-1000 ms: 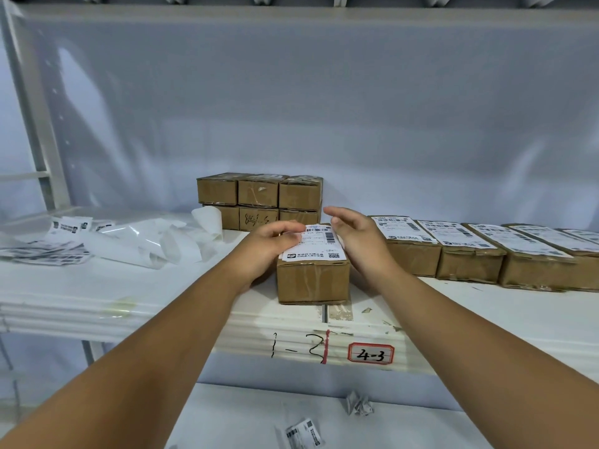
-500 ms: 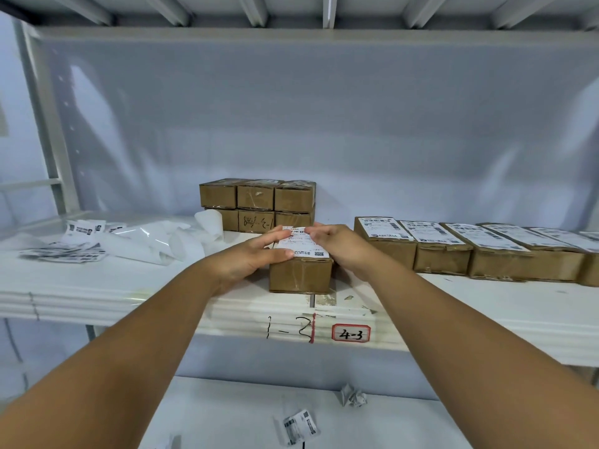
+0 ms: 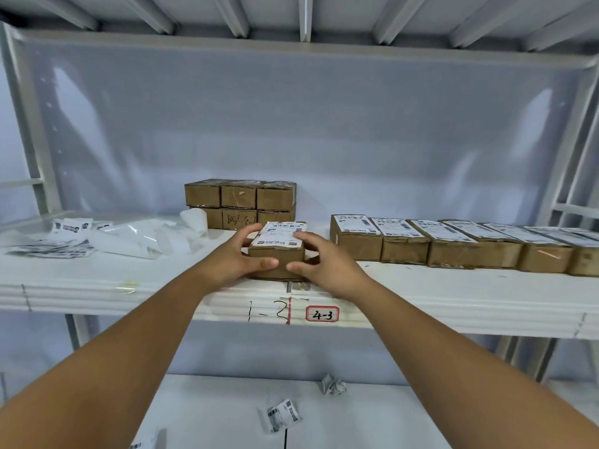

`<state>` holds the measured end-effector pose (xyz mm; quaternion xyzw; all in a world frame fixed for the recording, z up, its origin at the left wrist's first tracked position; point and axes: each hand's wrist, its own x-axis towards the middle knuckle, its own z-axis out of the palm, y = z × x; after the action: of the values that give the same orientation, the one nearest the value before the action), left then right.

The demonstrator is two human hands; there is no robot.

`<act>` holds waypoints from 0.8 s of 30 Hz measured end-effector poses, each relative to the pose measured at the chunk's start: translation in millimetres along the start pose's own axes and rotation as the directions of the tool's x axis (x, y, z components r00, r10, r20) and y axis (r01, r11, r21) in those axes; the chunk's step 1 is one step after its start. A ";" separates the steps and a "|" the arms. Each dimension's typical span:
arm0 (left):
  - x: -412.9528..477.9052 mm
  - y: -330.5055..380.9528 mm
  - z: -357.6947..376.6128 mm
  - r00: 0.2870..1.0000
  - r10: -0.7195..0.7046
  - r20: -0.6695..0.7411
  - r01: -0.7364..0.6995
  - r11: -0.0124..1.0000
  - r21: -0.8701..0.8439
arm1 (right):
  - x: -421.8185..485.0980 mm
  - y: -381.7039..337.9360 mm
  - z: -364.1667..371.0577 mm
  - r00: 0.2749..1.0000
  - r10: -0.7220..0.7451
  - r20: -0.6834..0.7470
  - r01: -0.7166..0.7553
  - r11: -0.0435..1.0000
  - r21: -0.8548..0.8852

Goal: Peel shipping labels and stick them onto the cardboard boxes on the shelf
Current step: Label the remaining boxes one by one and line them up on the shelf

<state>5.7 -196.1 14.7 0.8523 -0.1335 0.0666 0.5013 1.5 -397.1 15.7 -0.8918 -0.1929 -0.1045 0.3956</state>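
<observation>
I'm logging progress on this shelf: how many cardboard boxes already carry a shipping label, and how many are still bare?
Labelled box at the front: 1
Labelled boxes in the right-hand row: 6 (the last is cut off by the frame edge)
Bare boxes in the back stack: 6
Total: 13
</observation>
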 end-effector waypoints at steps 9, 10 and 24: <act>16.8 19.5 34.8 0.988 0.045 -0.149 -0.013 0.978 0.207 | 4.8 22.2 -9.1 0.895 -0.377 -0.238 0.162 0.773 -0.614; 20.1 20.4 38.6 0.986 0.051 -0.156 -0.016 0.976 0.219 | 7.0 25.2 -9.5 0.870 -0.406 -0.278 0.146 0.753 -0.641; 75.5 11.4 75.2 0.960 0.110 -0.258 -0.019 0.944 0.330 | 37.6 55.7 -25.1 0.925 -0.165 -0.341 -0.073 0.805 -0.589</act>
<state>72.9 -279.1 6.1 0.9007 -0.0786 0.2209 0.3657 58.4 -440.0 8.0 -0.9282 -0.0933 -0.3379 0.1249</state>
